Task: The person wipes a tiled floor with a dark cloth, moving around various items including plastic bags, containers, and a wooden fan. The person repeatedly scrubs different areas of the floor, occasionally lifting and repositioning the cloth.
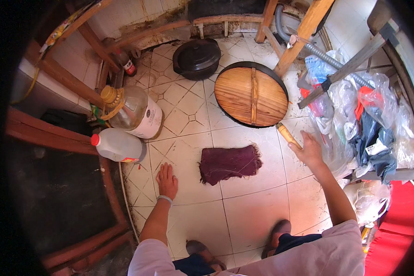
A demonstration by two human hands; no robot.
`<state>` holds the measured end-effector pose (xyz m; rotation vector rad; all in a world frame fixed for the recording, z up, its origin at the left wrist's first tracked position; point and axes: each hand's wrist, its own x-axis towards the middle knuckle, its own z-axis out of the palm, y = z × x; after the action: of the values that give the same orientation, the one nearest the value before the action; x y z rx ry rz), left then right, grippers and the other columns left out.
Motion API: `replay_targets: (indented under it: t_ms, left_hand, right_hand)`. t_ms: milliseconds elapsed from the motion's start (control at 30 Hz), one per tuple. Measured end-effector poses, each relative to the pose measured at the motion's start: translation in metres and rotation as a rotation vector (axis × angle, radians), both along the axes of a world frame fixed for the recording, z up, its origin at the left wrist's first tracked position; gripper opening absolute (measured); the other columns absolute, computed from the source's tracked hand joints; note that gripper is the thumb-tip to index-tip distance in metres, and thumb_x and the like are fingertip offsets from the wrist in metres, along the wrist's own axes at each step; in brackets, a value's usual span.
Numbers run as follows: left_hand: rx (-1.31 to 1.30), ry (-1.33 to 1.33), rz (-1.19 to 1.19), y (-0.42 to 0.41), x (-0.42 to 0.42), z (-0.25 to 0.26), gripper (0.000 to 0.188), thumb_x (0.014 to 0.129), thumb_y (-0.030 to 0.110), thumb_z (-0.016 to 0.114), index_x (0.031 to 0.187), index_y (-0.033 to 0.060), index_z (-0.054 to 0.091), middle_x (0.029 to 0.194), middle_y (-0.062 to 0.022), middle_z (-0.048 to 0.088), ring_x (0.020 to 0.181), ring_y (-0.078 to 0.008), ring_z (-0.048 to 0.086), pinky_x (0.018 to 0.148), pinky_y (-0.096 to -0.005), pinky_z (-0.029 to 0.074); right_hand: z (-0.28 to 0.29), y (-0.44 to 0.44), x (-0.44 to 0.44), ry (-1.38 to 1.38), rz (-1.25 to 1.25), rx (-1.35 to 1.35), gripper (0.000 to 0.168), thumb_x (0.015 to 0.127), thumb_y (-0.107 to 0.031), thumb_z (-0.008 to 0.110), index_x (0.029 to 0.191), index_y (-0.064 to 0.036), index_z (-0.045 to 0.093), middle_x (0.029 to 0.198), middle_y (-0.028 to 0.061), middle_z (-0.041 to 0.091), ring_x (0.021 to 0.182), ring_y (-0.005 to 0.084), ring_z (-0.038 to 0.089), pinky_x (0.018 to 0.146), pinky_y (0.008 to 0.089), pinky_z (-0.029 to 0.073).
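My left hand (167,181) is held over the tiles, fingers slightly spread, with nothing in it. My right hand (309,148) is beside the wooden handle (288,135) of a pan, its thumb near the handle's end; its fingers are apart. Whether the thumb touches the handle I cannot tell. A round wooden lid (238,96) with a crossbar lies in the dark pan (280,80). Between my hands a folded maroon cloth (228,163) with frayed ends rests on the floor. Behind the cloth, left of the pan, stands a black lidded pot (197,58).
A large oil jug (145,117), a white plastic jug (119,146) with a red cap and a cola bottle (128,67) stand at left. Plastic bags (345,107) crowd a rack at right. Wooden frame legs (302,38) rise around the tiled floor.
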<state>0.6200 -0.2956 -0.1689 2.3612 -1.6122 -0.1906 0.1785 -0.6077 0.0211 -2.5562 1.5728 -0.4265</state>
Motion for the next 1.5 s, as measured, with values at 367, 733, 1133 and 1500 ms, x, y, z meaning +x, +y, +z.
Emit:
replay_targets:
  t_ms: [367,733,1133,1500]
  left_hand:
    - [-0.112,0.164,0.176,-0.047,-0.073,0.010,0.052,0.092,0.016,0.054,0.140,0.0015,0.039,0.144,-0.0204,0.039,0.136,-0.0357,0.034,0.109,-0.0528,0.023]
    - [-0.053,0.064,0.223,-0.051,-0.116,0.004,0.047,0.096,0.017,0.048,0.139,-0.0011,0.042,0.152,-0.0190,0.031,0.144,-0.0350,0.023,0.116,-0.0532,0.014]
    - [-0.053,0.081,0.231,-0.048,-0.117,0.009,0.046,0.096,0.018,0.049,0.138,-0.0014,0.043,0.151,-0.0199,0.033,0.144,-0.0347,0.023,0.116,-0.0528,0.013]
    - [-0.082,0.042,0.220,-0.053,-0.117,0.005,0.047,0.096,0.016,0.050,0.139,0.0000,0.041,0.149,-0.0206,0.034,0.143,-0.0350,0.025,0.115,-0.0536,0.014]
  right_hand:
    - [-0.028,0.043,0.027,-0.819,-0.238,0.781,0.047,0.082,-0.010,0.073,0.125,0.000,0.060,0.075,0.0034,0.062,0.056,0.0093,0.051,0.051,0.0272,0.043]
    - [-0.038,0.013,0.079,-0.830,-0.241,0.623,0.048,0.084,-0.005,0.068,0.130,0.004,0.056,0.078,0.0011,0.060,0.060,0.0063,0.048,0.051,0.0242,0.039]
    - [-0.048,0.005,0.096,-0.893,-0.281,0.591,0.053,0.080,-0.010,0.069,0.128,0.007,0.057,0.078,0.0066,0.065,0.064,0.0104,0.055,0.059,0.0271,0.046]
    - [-0.054,-0.011,0.093,-0.880,-0.261,0.584,0.051,0.082,-0.005,0.067,0.130,0.007,0.055,0.080,0.0040,0.064,0.062,0.0068,0.052,0.054,0.0240,0.043]
